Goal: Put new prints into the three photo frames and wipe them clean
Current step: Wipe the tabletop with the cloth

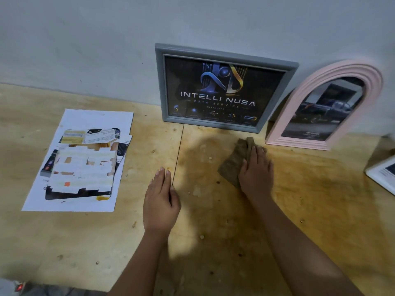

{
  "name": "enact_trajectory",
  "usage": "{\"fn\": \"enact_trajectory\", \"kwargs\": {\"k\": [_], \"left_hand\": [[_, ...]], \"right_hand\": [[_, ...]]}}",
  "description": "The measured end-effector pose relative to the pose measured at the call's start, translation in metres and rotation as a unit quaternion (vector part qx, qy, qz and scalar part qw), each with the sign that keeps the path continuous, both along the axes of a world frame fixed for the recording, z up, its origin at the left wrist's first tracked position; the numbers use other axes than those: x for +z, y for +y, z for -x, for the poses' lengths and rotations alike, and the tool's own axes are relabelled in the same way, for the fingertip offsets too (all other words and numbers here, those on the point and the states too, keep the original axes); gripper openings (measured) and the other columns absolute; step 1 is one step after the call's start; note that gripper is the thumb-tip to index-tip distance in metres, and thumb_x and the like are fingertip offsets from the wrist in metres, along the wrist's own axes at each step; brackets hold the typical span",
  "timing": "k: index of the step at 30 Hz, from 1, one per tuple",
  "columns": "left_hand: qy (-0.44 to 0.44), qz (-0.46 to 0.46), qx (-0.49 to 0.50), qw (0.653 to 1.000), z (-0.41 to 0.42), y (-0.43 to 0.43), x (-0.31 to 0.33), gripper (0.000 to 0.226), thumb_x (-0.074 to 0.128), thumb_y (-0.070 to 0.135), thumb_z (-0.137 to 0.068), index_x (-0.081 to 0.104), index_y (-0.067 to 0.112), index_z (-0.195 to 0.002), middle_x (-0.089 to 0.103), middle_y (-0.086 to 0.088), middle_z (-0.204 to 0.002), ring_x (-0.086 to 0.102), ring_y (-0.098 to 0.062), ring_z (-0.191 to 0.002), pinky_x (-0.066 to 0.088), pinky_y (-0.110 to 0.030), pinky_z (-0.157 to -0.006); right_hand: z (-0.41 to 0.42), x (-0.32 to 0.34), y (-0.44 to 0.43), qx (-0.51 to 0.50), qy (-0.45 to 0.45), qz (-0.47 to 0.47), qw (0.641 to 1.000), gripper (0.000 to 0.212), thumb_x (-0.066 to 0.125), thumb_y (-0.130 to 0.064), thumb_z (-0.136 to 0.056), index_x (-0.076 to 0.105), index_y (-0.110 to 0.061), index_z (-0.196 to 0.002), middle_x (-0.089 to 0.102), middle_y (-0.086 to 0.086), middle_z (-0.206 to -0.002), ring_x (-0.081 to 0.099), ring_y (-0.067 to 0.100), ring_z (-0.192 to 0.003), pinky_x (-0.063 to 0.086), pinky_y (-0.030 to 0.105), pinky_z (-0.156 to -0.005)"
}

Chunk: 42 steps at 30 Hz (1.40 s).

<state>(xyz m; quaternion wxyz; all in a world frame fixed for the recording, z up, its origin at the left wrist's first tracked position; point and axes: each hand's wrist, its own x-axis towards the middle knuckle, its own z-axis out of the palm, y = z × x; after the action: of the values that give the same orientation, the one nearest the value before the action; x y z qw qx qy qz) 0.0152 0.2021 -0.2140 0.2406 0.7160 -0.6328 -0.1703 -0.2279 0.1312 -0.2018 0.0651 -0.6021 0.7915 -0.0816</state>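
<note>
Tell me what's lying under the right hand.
A crumpled brown cloth lies on the wooden table, with the right hand pressing flat on it. The hand covers the cloth's right part, so anything beneath that part cannot be seen.

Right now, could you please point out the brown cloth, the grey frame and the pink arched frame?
brown cloth [231,165]: head view, its bare left part.
grey frame [162,82]: head view, its left rail.
pink arched frame [297,143]: head view, its bottom rail.
</note>
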Motion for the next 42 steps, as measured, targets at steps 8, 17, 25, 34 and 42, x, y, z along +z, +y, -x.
{"fn": "enact_trajectory", "kwargs": {"k": [8,17,25,34,42], "left_hand": [[-0.095,-0.021,-0.038,0.995,0.008,0.001,0.002,0.056,0.019,0.025,-0.093,0.041,0.002,-0.139,0.036,-0.016,-0.147,0.031,-0.027,-0.138,0.024,-0.042,-0.114],[-0.125,-0.072,-0.095,0.985,0.04,0.045,0.006,0.065,0.002,0.037,-0.093,0.018,0.006,-0.148,0.011,-0.009,-0.156,-0.001,-0.016,-0.143,-0.003,-0.035,-0.117],[0.017,-0.057,-0.133,0.989,0.062,0.062,0.026,0.051,0.034,0.032,-0.089,0.053,0.005,-0.128,0.051,-0.01,-0.132,0.043,-0.025,-0.125,0.032,-0.028,-0.104],[0.319,-0.252,-0.093,0.909,0.101,0.039,0.049,0.036,0.05,0.04,-0.093,0.07,0.01,-0.097,0.068,-0.006,-0.095,0.063,-0.019,-0.09,0.048,-0.017,-0.068],[0.454,-0.289,-0.16,0.827,0.1,0.021,0.088,0.023,0.058,0.029,-0.09,0.05,0.008,-0.095,0.055,-0.005,-0.087,0.053,-0.015,-0.08,0.043,-0.02,-0.064]], "right_hand": [[0.039,-0.005,0.065,-0.043,-0.038,0.035,0.998,0.049,0.036,-0.022,-0.099,0.03,-0.004,-0.144,0.029,0.015,-0.151,0.019,0.027,-0.142,0.011,0.047,-0.116],[0.009,-0.005,0.148,0.109,-0.208,0.054,0.971,0.047,0.041,-0.02,-0.09,0.048,-0.005,-0.134,0.043,0.005,-0.142,0.031,0.014,-0.135,0.031,0.038,-0.111],[0.012,0.021,0.176,-0.005,-0.287,0.027,0.958,0.068,0.054,-0.058,-0.083,0.042,-0.016,-0.135,0.042,0.004,-0.133,0.04,0.016,-0.121,0.038,0.031,-0.101],[0.02,0.047,0.159,-0.043,-0.418,-0.111,0.9,0.04,0.073,-0.018,-0.079,0.048,-0.028,-0.109,0.055,-0.008,-0.106,0.055,0.011,-0.101,0.04,0.012,-0.064],[0.033,0.079,0.137,0.044,-0.372,-0.077,0.924,0.035,0.07,-0.022,-0.079,0.05,-0.031,-0.107,0.053,-0.007,-0.108,0.051,0.012,-0.101,0.042,0.024,-0.078]]}}
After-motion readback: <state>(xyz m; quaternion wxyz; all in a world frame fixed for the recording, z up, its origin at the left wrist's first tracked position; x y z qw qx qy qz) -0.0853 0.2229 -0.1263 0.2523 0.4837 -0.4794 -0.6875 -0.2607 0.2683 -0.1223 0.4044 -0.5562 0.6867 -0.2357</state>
